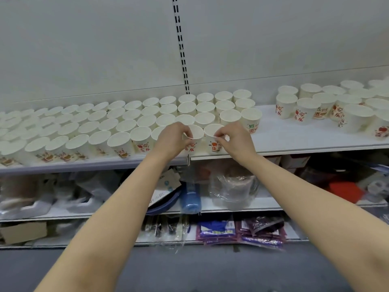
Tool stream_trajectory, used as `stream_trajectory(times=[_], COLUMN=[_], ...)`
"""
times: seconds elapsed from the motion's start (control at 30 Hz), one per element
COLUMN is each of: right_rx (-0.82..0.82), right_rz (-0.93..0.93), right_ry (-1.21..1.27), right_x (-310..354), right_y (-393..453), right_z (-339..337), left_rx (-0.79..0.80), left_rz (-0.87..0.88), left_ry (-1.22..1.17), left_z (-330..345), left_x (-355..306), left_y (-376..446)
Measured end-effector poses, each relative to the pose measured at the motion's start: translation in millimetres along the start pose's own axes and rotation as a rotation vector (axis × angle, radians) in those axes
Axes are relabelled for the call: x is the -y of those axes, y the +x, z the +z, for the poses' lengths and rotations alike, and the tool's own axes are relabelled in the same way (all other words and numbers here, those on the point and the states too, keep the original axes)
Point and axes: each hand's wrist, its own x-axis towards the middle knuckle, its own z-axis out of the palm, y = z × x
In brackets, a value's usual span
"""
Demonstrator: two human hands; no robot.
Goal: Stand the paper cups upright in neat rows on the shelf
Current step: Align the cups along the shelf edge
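From the head view, we cannot make out the blurred goods on the lower shelves (242,205), and the cup rows (117,121) run off the left edge. Our left hand (172,138) pinches the rim of one upright cup (194,137) at the shelf (294,140) front. Our right hand (235,138) pinches the neighbouring cup (212,133); both grips are narrow, and loose cups (328,106) stand farther right.

White printed paper cups (126,121) upright in rows on shelf (294,138)
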Motion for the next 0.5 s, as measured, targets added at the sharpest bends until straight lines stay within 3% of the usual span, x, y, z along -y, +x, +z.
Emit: stream_trajectory(times=[0.5], right_rx=[-0.029], right_rz=[-0.034], right_ry=[-0.063], right_x=[16], right_y=[11], right_z=[18], left_rx=[-0.010], left_rz=[0.055], left_ry=[0.197], left_z=[-10], left_x=[13], left_y=[6])
